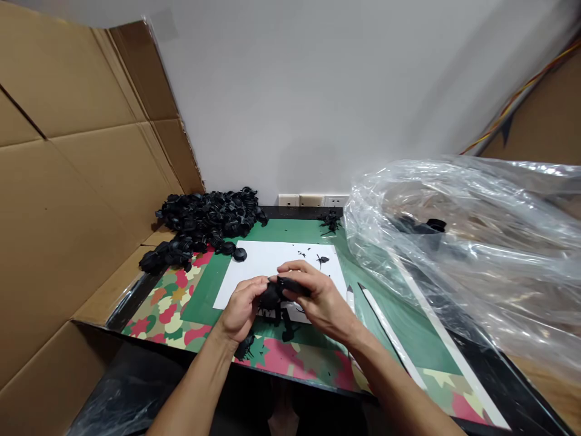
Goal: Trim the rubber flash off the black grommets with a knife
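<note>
My left hand [241,307] is closed on a black moulded part [270,297], rounded and dark, above the lower edge of a white sheet [254,260]. My right hand [323,298] is closed on a dark elongated black piece [294,286] pressed against that part; whether the two are joined I cannot tell. Just below the hands lie black scraps [287,327], and a black clump [245,346] sits beneath my left wrist. One round black part [239,254] rests at the sheet's upper left. Small trimmings [323,260] are scattered on its right side.
A large heap of black ribbed parts [213,215] stands at the back left beside a cardboard wall [91,151]. A clear plastic bag [454,242] with black parts inside covers the right. White pen-like tools [393,336] lie on the green mat [426,339]. Thin black scraps [330,221] pile at the back.
</note>
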Available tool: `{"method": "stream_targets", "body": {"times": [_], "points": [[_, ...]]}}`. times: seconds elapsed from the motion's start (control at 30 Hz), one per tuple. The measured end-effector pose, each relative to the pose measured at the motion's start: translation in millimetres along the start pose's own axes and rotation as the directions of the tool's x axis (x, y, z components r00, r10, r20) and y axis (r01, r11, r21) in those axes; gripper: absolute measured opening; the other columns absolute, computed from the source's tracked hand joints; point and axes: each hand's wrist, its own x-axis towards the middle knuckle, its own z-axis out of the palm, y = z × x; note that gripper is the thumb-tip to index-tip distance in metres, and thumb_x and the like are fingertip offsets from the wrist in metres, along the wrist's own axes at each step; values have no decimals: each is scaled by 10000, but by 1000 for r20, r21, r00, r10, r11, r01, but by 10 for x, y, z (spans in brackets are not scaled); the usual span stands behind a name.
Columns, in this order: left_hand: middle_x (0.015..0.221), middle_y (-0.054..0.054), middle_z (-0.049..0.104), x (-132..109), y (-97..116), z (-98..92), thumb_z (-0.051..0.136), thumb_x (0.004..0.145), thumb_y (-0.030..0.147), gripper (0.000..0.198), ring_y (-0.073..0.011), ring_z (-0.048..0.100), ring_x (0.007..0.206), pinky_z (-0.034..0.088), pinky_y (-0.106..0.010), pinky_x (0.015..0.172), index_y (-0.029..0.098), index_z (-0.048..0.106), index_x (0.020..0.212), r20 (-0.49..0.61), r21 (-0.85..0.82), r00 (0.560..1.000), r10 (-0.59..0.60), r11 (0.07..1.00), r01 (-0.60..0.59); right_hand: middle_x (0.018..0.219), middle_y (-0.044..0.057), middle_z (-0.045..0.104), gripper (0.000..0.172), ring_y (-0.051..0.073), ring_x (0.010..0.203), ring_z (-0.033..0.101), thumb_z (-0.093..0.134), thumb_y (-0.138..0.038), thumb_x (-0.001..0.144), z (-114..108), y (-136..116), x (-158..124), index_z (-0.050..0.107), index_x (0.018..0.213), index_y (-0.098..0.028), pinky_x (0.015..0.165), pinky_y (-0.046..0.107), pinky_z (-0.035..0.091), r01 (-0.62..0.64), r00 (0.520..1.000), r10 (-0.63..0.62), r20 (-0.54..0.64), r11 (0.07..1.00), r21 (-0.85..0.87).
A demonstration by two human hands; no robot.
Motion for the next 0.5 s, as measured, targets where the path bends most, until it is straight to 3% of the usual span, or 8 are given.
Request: {"method": "stream_targets", "body": {"times": [0.2,0.33,0.43,0.5], "points": [[652,-16,577,6,10,34,717,677,399,283,-137,487,645,380,-251,635,120,670,682,39,-27,998,-57,998,58,817,39,611,105,161,735,592,559,-129,793,115,36,-2,616,738,-197,674,271,476,21,999,-22,-48,1000,-5],[686,0,547,-6,-2,20,739,682,396,282,-130,469,661,355,-242,635,132,667,749,121,229,993,-5,973,-23,760,23,564,124,156,671,530,500,-105,787,105,105,-9,530,718,-204,617,262,430,14,996,-29,-80,982,-190],[721,-4,539,-1,-5,31,720,699,416,276,-142,463,692,350,-242,630,145,670,727,41,461,991,129,878,-133,768,24,555,149,162,666,516,465,-72,757,97,127,-14,522,743,-209,600,264,409,-39,994,1,-113,942,-334],[696,-2,539,2,-8,49,727,675,448,309,-140,448,661,338,-241,600,147,658,683,-24,516,985,169,846,-132,786,31,567,152,168,678,528,461,-80,767,95,122,-12,543,767,-208,605,269,414,-51,992,9,-122,936,-349]]}}
